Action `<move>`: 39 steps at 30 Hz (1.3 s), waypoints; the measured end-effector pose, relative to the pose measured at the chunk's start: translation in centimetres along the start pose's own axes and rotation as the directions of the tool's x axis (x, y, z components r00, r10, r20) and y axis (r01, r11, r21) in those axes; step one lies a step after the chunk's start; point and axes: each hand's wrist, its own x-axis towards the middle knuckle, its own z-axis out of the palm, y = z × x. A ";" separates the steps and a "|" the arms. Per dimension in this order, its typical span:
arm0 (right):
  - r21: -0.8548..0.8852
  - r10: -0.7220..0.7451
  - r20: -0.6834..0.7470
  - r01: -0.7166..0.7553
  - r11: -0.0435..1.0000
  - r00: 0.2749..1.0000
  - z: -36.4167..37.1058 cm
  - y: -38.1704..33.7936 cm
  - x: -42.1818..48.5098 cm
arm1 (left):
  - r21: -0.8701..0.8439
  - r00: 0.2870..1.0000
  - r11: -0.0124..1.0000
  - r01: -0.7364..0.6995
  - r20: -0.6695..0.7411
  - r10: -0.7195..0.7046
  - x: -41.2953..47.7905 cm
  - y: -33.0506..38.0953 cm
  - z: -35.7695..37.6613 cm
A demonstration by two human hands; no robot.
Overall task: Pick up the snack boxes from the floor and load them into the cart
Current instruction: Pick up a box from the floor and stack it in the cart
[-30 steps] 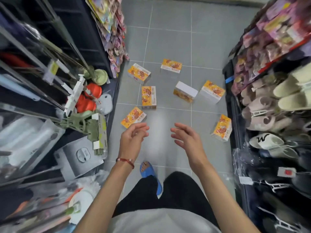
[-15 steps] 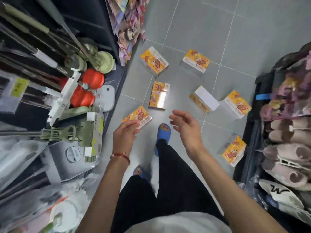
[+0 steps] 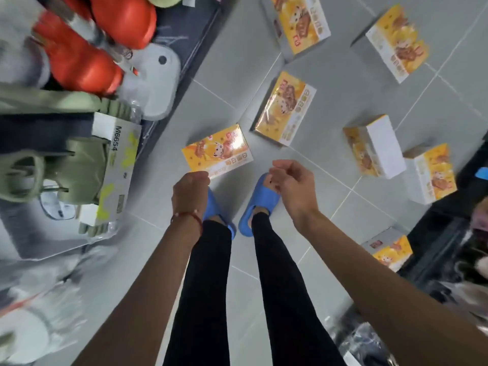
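My left hand (image 3: 190, 191) was at the nearest snack box (image 3: 217, 151), fingers hidden; I could not tell its grip. My right hand (image 3: 290, 186) hung loosely curled, empty. Six other boxes (image 3: 285, 109) littered the floor (image 3: 330, 202).

7 snack boxes (image 3: 216, 151) (image 3: 285, 109) (image 3: 301, 22) (image 3: 398, 43) (image 3: 373, 146) (image 3: 430, 175) (image 3: 388, 249), 2 hands (image 3: 190, 191) (image 3: 293, 186), 2 blue slippers (image 3: 214, 210) (image 3: 264, 198), approx. 2 red items (image 3: 76, 62) (image 3: 126, 17).

Left hand (image 3: 190, 192) hides its fingers (top snack box (image 3: 301, 25) cropped).
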 end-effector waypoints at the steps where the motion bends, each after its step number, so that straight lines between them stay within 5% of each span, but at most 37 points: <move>1: 0.000 0.020 -0.001 -0.020 1.000 1.000 0.9 1.1 1.7 | 0.052 1.000 0.999 0.007 0.013 -0.007 1.8 -1.0 0.5; 5: -0.093 0.053 0.022 -0.051 0.994 0.998 4.2 5.2 9.0 | 0.144 0.998 0.988 0.060 -0.010 -0.059 9.4 -4.4 2.6; 18: -0.339 -0.054 0.131 0.096 0.936 0.990 13.7 14.3 30.5 | -0.391 0.968 0.916 0.092 -0.182 -0.175 34.4 -13.1 7.1; 23: -0.339 -0.039 0.131 0.082 0.937 0.991 15.9 15.2 32.4 | -0.367 0.947 0.930 0.036 -0.284 -0.149 33.3 -10.7 8.4; 27: -0.306 -0.033 0.094 0.060 0.950 0.995 15.7 14.3 30.4 | -0.397 0.959 0.917 0.047 -0.238 -0.152 31.8 -10.0 7.8; 39: -0.124 0.005 0.040 0.000 0.992 0.999 9.8 4.5 13.2 | -0.407 0.983 0.913 -0.015 -0.174 -0.061 15.1 -5.0 1.7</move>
